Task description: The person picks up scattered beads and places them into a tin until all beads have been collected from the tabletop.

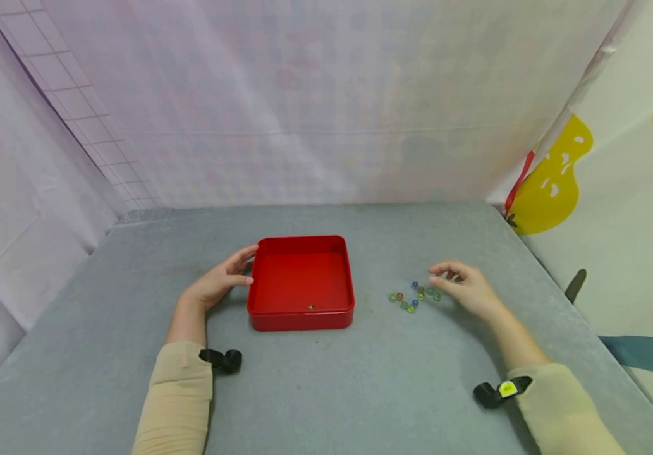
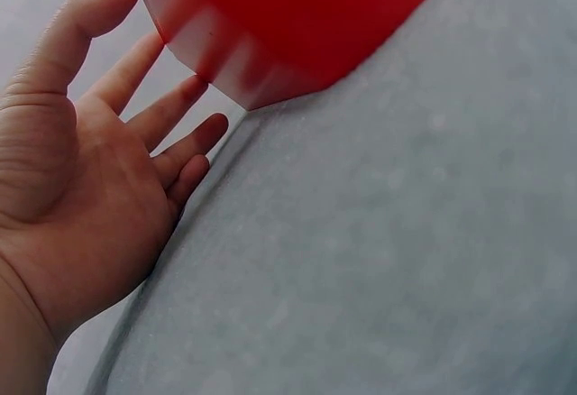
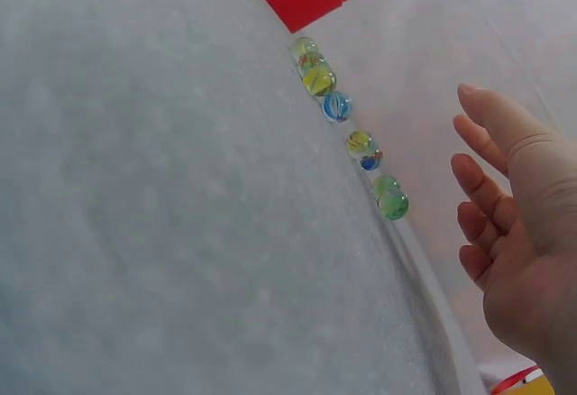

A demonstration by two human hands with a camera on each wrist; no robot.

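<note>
Red box (image 1: 301,321): I see one marble (image 1: 311,307) inside.
Loose marbles (image 1: 414,303): seemingly remaining, toward worktop's (image 1: 372,392) right edge.
Left hand (image 1: 219,282): spread, touching box.
Right hand (image 1: 470,291): parted, empty.

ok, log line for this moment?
left hand: touching red tray; right hand: empty, near loose marbles; red tray: one marble inside; loose marbles: on gray table

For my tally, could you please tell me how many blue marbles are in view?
2: in the head view, a far blue marble and a near blue marble, both on the table between the box and right hand. Others may be hidden.
</note>
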